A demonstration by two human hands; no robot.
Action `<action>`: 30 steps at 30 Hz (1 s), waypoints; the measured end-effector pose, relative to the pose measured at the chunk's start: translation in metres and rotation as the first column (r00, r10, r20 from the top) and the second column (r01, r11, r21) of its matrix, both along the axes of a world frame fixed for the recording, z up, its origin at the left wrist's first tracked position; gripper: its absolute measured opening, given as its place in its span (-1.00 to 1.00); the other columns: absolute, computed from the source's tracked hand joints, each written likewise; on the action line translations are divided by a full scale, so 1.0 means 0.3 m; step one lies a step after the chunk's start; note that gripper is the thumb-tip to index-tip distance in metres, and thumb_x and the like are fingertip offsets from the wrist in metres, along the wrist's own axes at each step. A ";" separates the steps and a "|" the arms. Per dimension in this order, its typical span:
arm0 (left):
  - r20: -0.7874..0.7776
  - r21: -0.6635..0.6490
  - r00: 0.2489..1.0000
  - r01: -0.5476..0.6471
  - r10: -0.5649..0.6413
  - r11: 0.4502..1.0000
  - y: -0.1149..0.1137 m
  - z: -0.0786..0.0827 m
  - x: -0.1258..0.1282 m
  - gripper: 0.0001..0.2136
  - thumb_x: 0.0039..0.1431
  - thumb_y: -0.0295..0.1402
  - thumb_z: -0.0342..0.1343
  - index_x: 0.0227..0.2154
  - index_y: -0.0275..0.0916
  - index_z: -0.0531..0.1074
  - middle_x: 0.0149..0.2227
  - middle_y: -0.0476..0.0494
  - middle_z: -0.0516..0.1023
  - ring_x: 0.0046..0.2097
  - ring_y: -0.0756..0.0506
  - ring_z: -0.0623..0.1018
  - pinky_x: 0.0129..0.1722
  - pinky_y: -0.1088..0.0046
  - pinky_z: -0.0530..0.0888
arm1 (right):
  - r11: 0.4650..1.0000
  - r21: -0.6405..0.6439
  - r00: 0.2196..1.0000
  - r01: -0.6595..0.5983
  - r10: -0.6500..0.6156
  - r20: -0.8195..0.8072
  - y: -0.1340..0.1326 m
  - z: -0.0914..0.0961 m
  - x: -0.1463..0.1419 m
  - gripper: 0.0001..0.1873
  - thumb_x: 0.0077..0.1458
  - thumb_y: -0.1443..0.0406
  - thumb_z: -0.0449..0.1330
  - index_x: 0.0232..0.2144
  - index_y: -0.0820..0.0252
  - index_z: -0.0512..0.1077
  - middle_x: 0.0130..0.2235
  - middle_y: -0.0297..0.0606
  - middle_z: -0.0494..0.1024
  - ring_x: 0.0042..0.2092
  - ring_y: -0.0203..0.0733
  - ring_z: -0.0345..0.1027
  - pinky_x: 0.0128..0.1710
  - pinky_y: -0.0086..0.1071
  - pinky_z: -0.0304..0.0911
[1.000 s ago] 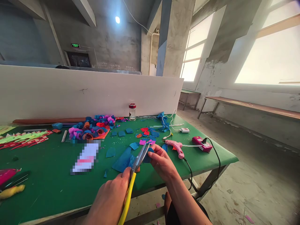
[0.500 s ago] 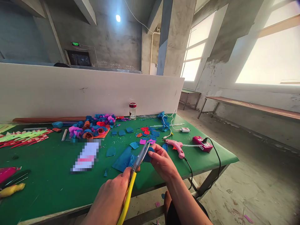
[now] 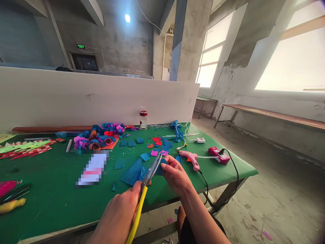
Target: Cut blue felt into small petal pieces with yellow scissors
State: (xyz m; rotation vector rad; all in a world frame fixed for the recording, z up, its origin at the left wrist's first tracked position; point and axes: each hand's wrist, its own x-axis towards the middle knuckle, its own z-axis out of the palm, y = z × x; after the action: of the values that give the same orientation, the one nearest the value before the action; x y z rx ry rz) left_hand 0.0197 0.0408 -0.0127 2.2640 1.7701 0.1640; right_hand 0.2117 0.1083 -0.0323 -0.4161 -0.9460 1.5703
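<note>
My left hand (image 3: 123,205) is wrapped round the yellow handle of a pair of scissors (image 3: 150,173), whose blades point away from me. At the blades, a small blue paper piece (image 3: 159,169) is pinched between the thumb and fingers of my right hand (image 3: 177,174). The blades lie along the left side of that piece; whether they touch it I cannot tell. Below and to the left, a larger blue paper sheet (image 3: 130,173) lies on the green table (image 3: 61,206). Cut blue pieces (image 3: 131,143) and pink pieces (image 3: 154,153) are scattered beyond the scissors.
Right of my hands lies a pink glue gun (image 3: 191,158), its black cord running to a pink power box (image 3: 218,155). Paper flowers (image 3: 95,144) are heaped at the back left, near a red-lidded jar (image 3: 143,120). A white panel (image 3: 101,98) stands behind the table.
</note>
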 end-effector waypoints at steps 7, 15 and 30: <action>0.326 -0.023 0.943 -0.061 0.065 0.998 -0.008 -0.001 0.000 -0.70 0.19 -0.35 -0.06 -0.05 -0.16 0.41 -0.59 0.01 0.43 -0.58 -0.05 0.43 -0.60 0.50 0.20 | 0.998 -0.067 1.000 0.002 -0.002 -0.002 0.003 -0.001 0.003 -0.68 -0.20 0.22 0.50 -0.52 0.15 0.41 -0.43 -0.39 0.48 -0.39 -0.32 0.32 -0.28 -0.42 0.26; 0.912 0.047 0.407 -0.238 0.056 0.970 0.026 0.048 -0.046 -0.45 0.12 -0.07 0.14 0.12 -0.24 0.27 -0.19 -0.19 0.62 -0.14 -0.18 0.61 -0.11 0.28 0.55 | 0.963 -0.247 0.989 -0.105 0.127 0.076 -0.025 -0.015 -0.024 -0.63 -0.28 0.24 0.53 -0.51 0.18 0.40 -0.51 -0.44 0.47 -0.47 -0.35 0.34 -0.32 -0.39 0.36; 0.783 0.058 0.612 -0.252 0.113 0.966 0.028 -0.001 -0.011 -0.52 0.13 -0.05 0.12 0.06 -0.15 0.28 -0.23 -0.10 0.54 -0.26 -0.12 0.59 -0.37 0.40 0.54 | 0.933 -0.357 0.996 -0.055 0.077 0.049 -0.044 -0.022 -0.117 -0.54 -0.39 0.20 0.56 -0.54 0.20 0.37 -0.53 -0.44 0.48 -0.51 -0.38 0.33 -0.38 -0.42 0.35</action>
State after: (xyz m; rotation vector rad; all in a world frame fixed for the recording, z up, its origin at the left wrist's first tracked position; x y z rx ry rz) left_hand 0.0164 0.0492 -0.0130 1.6416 1.4890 1.1824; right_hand 0.1766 0.0950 -0.0390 -0.6964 -0.7262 1.8051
